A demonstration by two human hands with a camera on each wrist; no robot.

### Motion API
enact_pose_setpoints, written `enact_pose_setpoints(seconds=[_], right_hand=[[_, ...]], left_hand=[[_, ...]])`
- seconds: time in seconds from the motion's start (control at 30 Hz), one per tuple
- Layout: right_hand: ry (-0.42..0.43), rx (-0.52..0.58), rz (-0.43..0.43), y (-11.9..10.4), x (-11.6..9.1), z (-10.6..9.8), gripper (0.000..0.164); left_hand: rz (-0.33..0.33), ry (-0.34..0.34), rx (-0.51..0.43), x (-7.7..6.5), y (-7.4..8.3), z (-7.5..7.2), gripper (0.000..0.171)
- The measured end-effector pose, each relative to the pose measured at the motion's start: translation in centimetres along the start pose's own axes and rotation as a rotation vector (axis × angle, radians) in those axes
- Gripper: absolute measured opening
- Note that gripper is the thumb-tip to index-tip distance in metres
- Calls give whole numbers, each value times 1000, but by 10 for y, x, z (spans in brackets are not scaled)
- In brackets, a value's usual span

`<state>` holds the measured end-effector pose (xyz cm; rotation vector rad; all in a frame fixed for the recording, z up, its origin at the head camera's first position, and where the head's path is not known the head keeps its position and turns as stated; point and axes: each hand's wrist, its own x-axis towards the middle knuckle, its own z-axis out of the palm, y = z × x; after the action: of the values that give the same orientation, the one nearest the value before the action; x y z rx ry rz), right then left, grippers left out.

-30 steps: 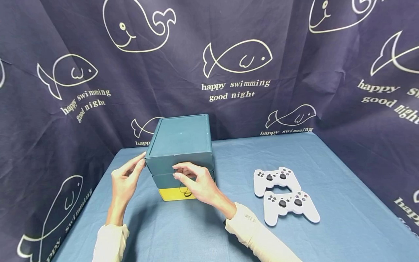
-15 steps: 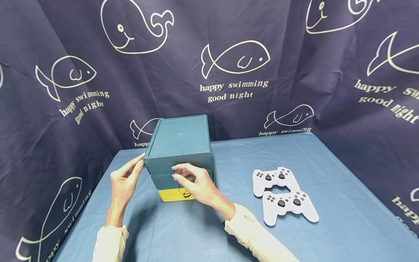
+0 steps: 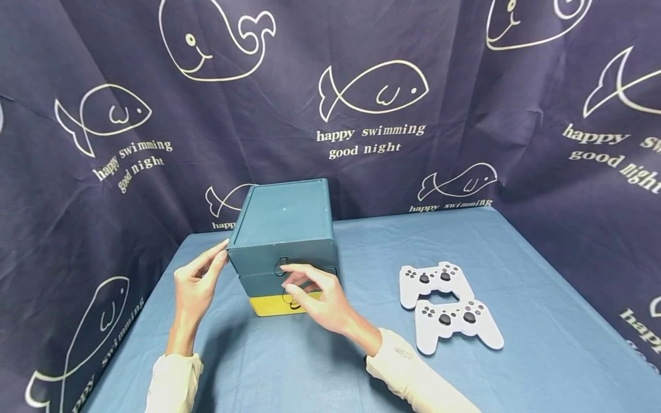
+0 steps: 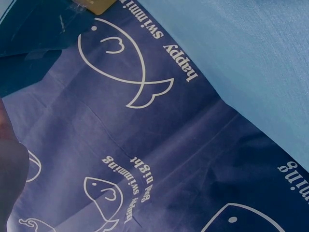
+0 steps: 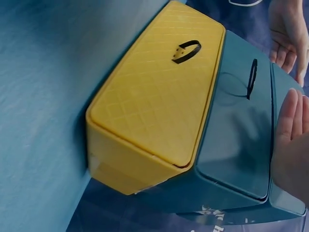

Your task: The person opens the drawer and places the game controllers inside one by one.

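Hands (image 3: 325, 301), 2, are loosely spread at 3 stacked drawers (image 3: 265, 265), left of 2 controllers (image 3: 457, 318).

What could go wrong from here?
Missed pull: the right hand is beside the black pull loop on the top drawer, with no clear hold visible; it may slip.

Shift: the left hand appears to touch only the upper left corner of the drawer unit; a pull might twist it.

Bump: the right sleeve could brush the nearer white game controller.
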<state>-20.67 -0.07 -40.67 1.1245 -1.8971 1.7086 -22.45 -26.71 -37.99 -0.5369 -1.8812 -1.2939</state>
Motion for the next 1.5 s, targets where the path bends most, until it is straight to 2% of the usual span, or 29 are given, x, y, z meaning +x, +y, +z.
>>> enact_pose_setpoints(seconds=[0.13, 0.23, 0.33, 0.6, 0.83, 1.0, 1.2, 1.5], right_hand=[[17, 3, -67, 4, -4, -3, 30], [14, -1, -77, 8, -8, -4, 28], [2, -4, -37, 11, -12, -6, 26], [-92, -69, 156, 14, -16, -8, 23], [-144, -123, 178, 18, -16, -9, 22], [-203, -137, 228, 20, -16, -8, 25], [-262, -165, 267, 19, -14, -7, 30], [-278, -170, 252, 19, -12, -6, 28]], left_hand=[[2, 13, -10, 0, -2, 0, 30], [2, 24, 0, 0, -3, 0, 31], [0, 24, 12, 0, -4, 0, 31], [-4, 17, 9, 0, -1, 3, 31], [-20, 16, 28, 0, 1, 3, 31], [-11, 21, 22, -1, 0, 2, 31], [-31, 20, 18, -1, 0, 1, 30], [-28, 20, 15, -1, 0, 2, 30]])
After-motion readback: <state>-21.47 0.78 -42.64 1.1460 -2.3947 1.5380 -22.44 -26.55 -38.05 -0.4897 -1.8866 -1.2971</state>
